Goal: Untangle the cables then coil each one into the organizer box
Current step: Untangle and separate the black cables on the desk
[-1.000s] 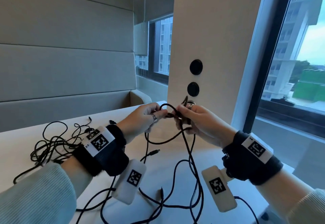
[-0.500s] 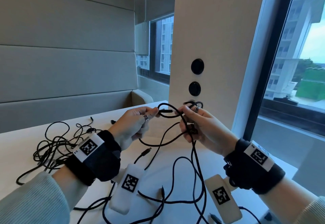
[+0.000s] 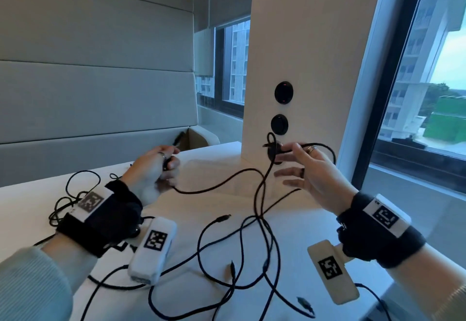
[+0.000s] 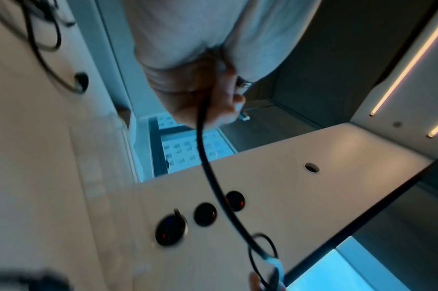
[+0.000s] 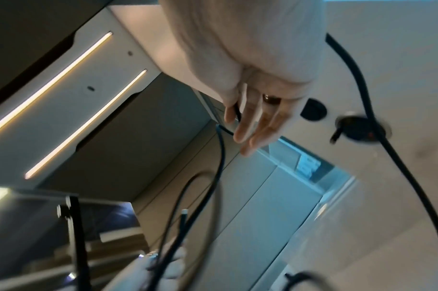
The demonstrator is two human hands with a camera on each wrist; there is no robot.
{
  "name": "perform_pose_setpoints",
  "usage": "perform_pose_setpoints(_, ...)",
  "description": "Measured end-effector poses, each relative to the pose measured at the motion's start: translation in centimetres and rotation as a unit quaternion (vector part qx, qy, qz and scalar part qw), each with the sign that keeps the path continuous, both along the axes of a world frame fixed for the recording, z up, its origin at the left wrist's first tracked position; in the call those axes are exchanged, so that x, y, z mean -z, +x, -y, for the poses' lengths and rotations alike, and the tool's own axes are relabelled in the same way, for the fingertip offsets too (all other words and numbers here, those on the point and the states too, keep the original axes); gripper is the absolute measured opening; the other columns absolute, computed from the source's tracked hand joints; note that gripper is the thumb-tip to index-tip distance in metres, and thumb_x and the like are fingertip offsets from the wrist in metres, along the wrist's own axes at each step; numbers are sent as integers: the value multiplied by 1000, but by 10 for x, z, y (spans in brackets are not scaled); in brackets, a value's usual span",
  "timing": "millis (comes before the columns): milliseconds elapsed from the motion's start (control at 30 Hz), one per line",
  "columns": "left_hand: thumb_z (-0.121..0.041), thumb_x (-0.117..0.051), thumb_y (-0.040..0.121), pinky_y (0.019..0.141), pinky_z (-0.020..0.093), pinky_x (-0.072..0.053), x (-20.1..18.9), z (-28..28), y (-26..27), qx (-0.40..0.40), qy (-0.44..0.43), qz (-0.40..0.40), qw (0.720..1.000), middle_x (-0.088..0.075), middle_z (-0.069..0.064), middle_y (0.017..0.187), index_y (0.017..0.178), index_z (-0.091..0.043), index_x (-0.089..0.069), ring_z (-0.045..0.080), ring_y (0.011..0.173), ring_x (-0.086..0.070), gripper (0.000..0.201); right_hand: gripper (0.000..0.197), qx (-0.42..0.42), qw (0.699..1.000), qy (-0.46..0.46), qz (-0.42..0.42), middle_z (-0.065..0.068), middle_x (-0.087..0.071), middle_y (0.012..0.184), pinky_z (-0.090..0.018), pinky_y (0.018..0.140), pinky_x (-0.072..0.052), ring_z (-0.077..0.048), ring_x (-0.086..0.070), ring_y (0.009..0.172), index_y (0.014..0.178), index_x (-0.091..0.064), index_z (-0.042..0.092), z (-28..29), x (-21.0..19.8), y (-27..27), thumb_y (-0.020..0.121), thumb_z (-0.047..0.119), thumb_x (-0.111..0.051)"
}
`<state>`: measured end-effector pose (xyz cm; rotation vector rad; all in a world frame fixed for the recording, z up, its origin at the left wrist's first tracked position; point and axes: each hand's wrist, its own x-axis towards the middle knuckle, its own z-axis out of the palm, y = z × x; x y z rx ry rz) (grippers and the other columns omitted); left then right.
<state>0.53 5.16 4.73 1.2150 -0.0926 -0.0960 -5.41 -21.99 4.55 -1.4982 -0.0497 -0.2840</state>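
Several black cables [image 3: 239, 257] lie looped over each other on the white table [image 3: 25, 209]. My left hand [image 3: 169, 164] grips one black cable near its end, and the plug [image 3: 177, 141] sticks out past the fingers. That cable [image 3: 216, 185] sags across to my right hand [image 3: 283, 151], which pinches a small loop [image 3: 271, 141] between thumb and forefinger with the other fingers spread. In the left wrist view the left hand [image 4: 212, 102] is curled round the cable [image 4: 205, 157]. The right wrist view shows the right hand [image 5: 247, 122] pinching the cable [image 5: 236, 113].
A second tangle of black cables [image 3: 68, 194] lies on the table at the far left. A white column [image 3: 315, 43] with round black sockets [image 3: 283, 92] stands just behind my hands. A window [image 3: 428, 93] is on the right and a padded bench wall [image 3: 88, 93] behind.
My hands have moved apart. The left hand has drawn the cable end away to the left, and the cable now hangs in a long sag between the hands.
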Motion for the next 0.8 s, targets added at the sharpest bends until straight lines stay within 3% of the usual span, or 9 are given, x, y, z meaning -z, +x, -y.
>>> perform_pose_setpoints(167, -17, -31, 100, 34, 7, -12, 5, -39, 23, -101, -35, -22, 994, -25, -9, 38, 75, -18, -43, 4, 26, -18, 27, 26, 96, 992, 63, 49, -7, -64, 105, -36, 57, -56, -29, -67, 86, 84, -46, 15, 26, -4, -1, 100, 32, -35)
perform_pose_setpoints(300, -13, -29, 99, 30, 8, -10, 10, -69, 33, -170, -5, -25, 985, -20, -4, 57, 74, -16, -42, 2, 24, -18, 29, 28, 165, 972, 135, 100, -6, -53, 69, -40, 60, -59, -25, -67, 67, 79, -43, 16, 52, -7, -3, 102, 29, -32)
perform_pose_setpoints(367, -12, -30, 100, 30, 6, -11, 12, -81, 37, -197, 54, -14, 979, -27, -4, 51, 76, -15, -43, 2, 23, -19, 27, 27, 201, 975, 60, 73, -3, -47, 65, -33, 52, -57, -20, -57, 58, 84, -49, 15, 61, -4, 0, 101, 28, -33)
perform_pose_setpoints(467, -13, -38, 99, 31, 9, -19, 16, -86, 39, -169, 235, -1, 957, -47, -1, 56, 99, -11, -51, 1, 28, -32, 12, 30, 178, 971, -144, -67, -8, -55, 88, -33, 57, -51, -17, -52, 64, 121, -51, 9, 63, 13, 14, 101, 24, -35)
perform_pose_setpoints(533, -17, -44, 98, 43, 21, -34, 20, -80, 35, -118, 401, 10, 908, -58, 9, 83, 121, -7, -49, 14, 56, -53, 26, 37, 128, 934, -274, -193, -17, -57, 107, -38, 62, -52, -19, -56, 67, 132, -41, 4, 57, 25, 19, 100, 22, -36)
perform_pose_setpoints(600, -23, -50, 95, 68, 33, -43, 22, -69, 30, -85, 520, 33, 849, -57, 19, 115, 136, -6, -37, 32, 94, -55, 46, 40, 74, 853, -430, -288, -22, -60, 108, -32, 55, -54, -21, -61, 65, 131, -41, 0, 45, 28, 13, 101, 25, -34)
perform_pose_setpoints(633, -27, -53, 93, 79, 34, -42, 23, -65, 27, -79, 560, 46, 824, -51, 19, 127, 140, -9, -32, 32, 108, -51, 54, 41, 46, 805, -508, -305, -20, -62, 102, -27, 48, -53, -21, -64, 63, 129, -43, -1, 39, 28, 9, 101, 26, -32)
perform_pose_setpoints(700, -39, -56, 90, 98, 37, -37, 22, -58, 21, -67, 632, 65, 769, -38, 14, 142, 141, -20, -29, 30, 125, -41, 61, 38, 0, 739, -614, -277, -16, -62, 104, -22, 43, -50, -18, -68, 64, 128, -45, 3, 22, 26, 2, 101, 25, -30)
perform_pose_setpoints(800, -58, -49, 86, 108, 42, -25, 24, -33, 2, -22, 747, 106, 656, -33, 2, 147, 135, -35, -36, 24, 135, -30, 56, 34, -14, 712, -688, -139, -3, -58, 122, -32, 78, -54, -21, -63, 100, 130, -49, 21, -8, 30, 3, 98, 27, -39)
